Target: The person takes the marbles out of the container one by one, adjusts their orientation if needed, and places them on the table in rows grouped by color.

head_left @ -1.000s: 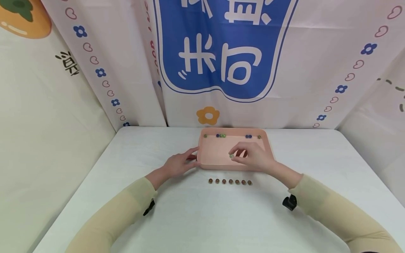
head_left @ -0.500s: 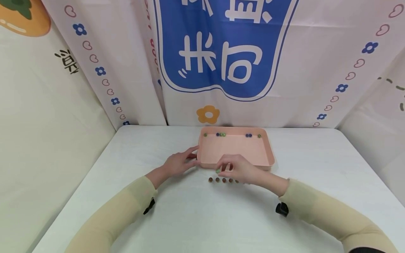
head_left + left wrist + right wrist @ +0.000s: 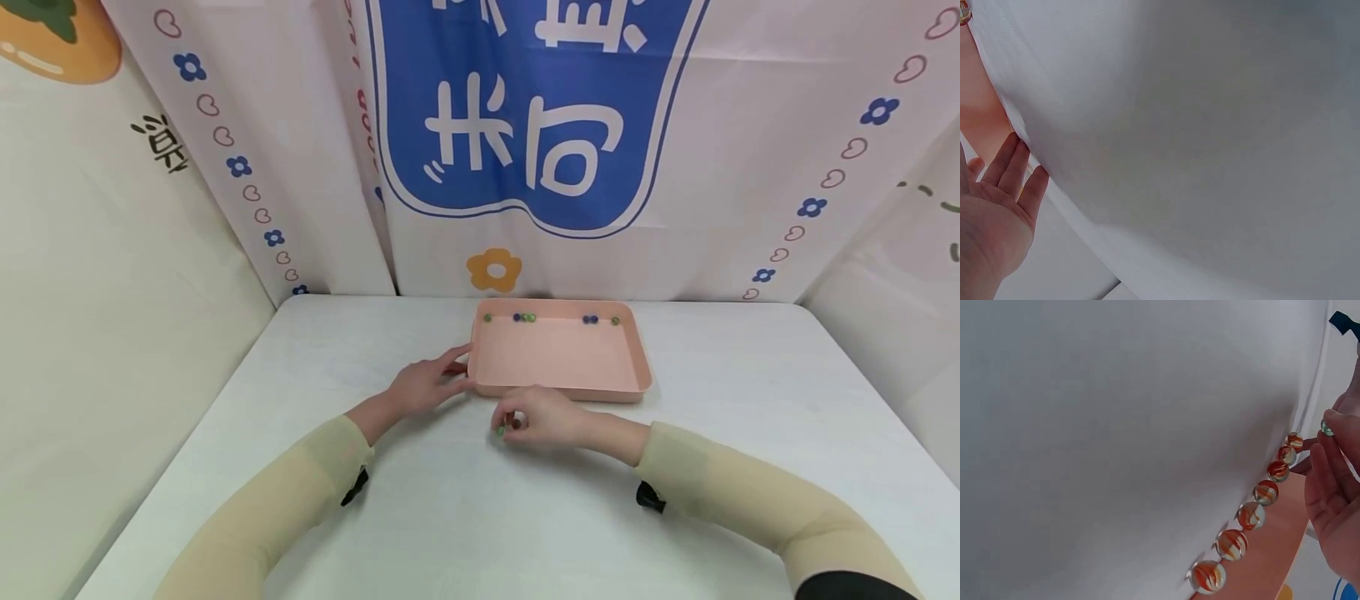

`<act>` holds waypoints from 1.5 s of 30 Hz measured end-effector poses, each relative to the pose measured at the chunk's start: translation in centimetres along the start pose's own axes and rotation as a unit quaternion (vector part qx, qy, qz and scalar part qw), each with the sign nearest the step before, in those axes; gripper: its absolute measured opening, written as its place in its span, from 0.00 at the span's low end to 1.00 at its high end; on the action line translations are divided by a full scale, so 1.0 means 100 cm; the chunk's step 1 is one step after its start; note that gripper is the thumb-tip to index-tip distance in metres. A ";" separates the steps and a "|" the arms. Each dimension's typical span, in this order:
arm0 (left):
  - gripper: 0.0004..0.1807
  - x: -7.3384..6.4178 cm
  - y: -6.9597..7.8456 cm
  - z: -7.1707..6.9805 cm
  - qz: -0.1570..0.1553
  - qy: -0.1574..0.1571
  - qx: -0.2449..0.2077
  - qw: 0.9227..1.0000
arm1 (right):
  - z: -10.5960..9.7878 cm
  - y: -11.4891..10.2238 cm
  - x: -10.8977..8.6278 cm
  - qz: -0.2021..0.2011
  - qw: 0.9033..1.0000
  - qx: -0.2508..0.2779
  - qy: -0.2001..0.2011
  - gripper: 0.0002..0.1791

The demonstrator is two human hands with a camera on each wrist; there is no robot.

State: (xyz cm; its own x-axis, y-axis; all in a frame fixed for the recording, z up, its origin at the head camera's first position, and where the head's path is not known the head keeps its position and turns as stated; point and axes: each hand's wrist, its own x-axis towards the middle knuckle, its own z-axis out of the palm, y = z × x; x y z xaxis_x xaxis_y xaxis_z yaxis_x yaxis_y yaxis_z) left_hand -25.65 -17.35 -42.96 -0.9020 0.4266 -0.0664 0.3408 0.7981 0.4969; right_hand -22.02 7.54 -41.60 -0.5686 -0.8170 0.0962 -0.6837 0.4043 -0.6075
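Observation:
My right hand (image 3: pixel 546 418) pinches a clear green marble (image 3: pixel 1327 428) between thumb and fingertip, just in front of the tray. A row of several clear marbles with orange swirls (image 3: pixel 1251 515) lies on the table beneath and beside it. In the head view the hand covers most of that row; one orange marble (image 3: pixel 516 423) shows between the fingers. My left hand (image 3: pixel 423 387) touches the left side of the pink tray (image 3: pixel 558 357), its fingers fairly straight in the left wrist view. Along the tray's far wall sit green marbles (image 3: pixel 615 321) and blue marbles (image 3: pixel 590 320).
A white tabletop (image 3: pixel 420 517) spreads around the tray. Behind it hangs a white cloth backdrop (image 3: pixel 720 208) with a blue printed sign, and pale cloth walls stand left and right.
My right hand has moved from over the tray toward me and to the left, carrying the green marble to the left end of the orange row. The left hand has stayed on the tray.

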 end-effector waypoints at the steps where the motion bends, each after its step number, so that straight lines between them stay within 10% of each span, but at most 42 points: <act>1: 0.38 0.000 0.000 0.000 0.000 0.000 0.000 1.000 | 0.001 0.001 0.001 -0.002 1.000 -0.015 0.000 0.07; 10: 0.38 0.003 0.002 -0.001 0.005 -0.004 0.004 1.000 | 0.006 0.008 0.007 -0.016 0.995 -0.094 -0.008 0.08; 30: 0.38 0.001 0.003 0.000 0.004 0.001 0.004 1.000 | 0.004 0.004 0.006 -0.009 0.996 -0.086 -0.018 0.10; 45: 0.39 -0.002 0.004 0.000 -0.014 0.000 0.002 1.000 | -0.050 0.001 -0.009 -0.015 0.997 -0.041 0.058 0.09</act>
State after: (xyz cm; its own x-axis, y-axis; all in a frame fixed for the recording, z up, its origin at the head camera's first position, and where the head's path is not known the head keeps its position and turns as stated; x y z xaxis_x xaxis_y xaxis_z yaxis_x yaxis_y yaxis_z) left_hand -25.37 -17.12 -42.80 -0.9111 0.4041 -0.0805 0.3163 0.8111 0.4919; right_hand -23.84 10.31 -37.81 -0.5933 -0.7780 0.2066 -0.7338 0.4172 -0.5361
